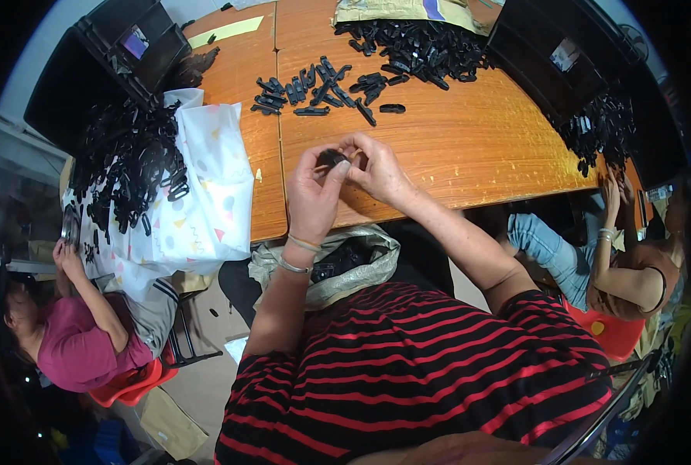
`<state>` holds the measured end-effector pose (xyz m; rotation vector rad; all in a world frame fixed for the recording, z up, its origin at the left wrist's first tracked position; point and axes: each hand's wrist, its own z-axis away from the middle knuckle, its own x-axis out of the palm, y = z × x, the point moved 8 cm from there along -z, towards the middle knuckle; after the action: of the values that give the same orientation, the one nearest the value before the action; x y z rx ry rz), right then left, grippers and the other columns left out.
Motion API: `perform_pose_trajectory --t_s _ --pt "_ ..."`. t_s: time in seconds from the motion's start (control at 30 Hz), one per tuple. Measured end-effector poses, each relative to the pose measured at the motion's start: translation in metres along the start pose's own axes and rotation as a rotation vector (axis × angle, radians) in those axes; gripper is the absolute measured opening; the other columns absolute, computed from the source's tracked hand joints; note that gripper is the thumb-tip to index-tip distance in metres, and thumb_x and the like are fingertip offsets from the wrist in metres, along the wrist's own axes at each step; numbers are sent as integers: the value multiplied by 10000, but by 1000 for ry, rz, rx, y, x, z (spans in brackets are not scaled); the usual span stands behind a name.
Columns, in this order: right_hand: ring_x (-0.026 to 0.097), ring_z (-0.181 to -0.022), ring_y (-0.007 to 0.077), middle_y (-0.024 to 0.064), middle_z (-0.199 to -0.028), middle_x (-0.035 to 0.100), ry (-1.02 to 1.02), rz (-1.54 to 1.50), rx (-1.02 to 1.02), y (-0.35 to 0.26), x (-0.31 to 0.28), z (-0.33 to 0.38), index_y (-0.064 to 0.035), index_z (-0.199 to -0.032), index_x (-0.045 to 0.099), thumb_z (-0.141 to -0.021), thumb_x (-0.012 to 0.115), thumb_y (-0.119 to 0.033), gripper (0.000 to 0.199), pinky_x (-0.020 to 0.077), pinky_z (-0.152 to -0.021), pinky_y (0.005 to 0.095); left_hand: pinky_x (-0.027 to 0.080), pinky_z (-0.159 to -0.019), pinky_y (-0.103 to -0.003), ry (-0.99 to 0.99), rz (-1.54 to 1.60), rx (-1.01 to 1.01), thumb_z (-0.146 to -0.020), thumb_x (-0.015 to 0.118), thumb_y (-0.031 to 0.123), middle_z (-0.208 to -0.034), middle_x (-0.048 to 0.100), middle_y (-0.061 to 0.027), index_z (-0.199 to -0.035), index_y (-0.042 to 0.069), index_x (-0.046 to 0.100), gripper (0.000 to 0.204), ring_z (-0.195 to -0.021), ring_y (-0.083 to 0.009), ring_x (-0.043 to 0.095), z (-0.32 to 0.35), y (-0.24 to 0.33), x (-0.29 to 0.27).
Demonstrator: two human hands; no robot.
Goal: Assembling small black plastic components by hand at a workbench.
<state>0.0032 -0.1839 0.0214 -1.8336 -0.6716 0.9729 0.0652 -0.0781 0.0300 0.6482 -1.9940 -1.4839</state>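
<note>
A small black plastic part (331,158) is held up over the table's near edge between my two hands. My left hand (313,190) is closed around it, thumb and fingers pinching it from the left. From the right, the bent fingers of my right hand (380,172) meet it in a pinch; the fingers cover much of the part, so its exact kind is hard to make out. Just beyond my hands lies a loose group of slim black plastic clip-like pieces (295,91), with a single piece (392,108) apart at its right.
Black pieces spill from a paper sack (407,11) at the back. An open woven bag (388,246) with dark pieces rests on my lap. Black bins (566,50) stand left and right. One person (90,333) sits at left, another (632,271) at right. Patterned plastic sheeting (214,186) covers the left side.
</note>
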Motion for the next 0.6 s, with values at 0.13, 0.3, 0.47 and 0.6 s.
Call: perform_pose_trajectory --t_s 0.13,0.3,0.47,0.6 --pt "590 -601 202 102 -710 589 8 161 -72 -7 2 12 -6 -911 586 -751 763 -128 268 470 -546 327 473 -735 -240 18 -399 160 -880 640 88 -974 614 -41 -1054 1 611 197 -812 -106 575 1 13 -11" --pt "527 -590 240 107 -682 518 -104 287 -98 -12 7 35 -7 -809 564 -727 784 -183 294 424 -538 343 468 -758 -225 -44 -120 -74 -891 631 134 -1003 630 -65 -1061 -22 602 233 -855 -89 572 -29 -27 -39" --pt "579 -763 376 152 -802 574 -333 337 -251 -15 40 85 -25 -845 566 -694 754 -201 299 456 -637 444 485 -792 -321 20 -892 237 -823 668 95 -990 604 -96 -1058 31 604 252 -877 -229 606 -86 -23 -47" --pt "601 -802 338 125 -890 554 -506 513 -239 -9 55 103 -45 -1023 568 -727 735 -223 383 485 -631 413 466 -839 -378 11 -1158 384 -757 699 60 -1014 584 -117 -1038 59 605 296 -984 -303 543 -109 -30 -34"
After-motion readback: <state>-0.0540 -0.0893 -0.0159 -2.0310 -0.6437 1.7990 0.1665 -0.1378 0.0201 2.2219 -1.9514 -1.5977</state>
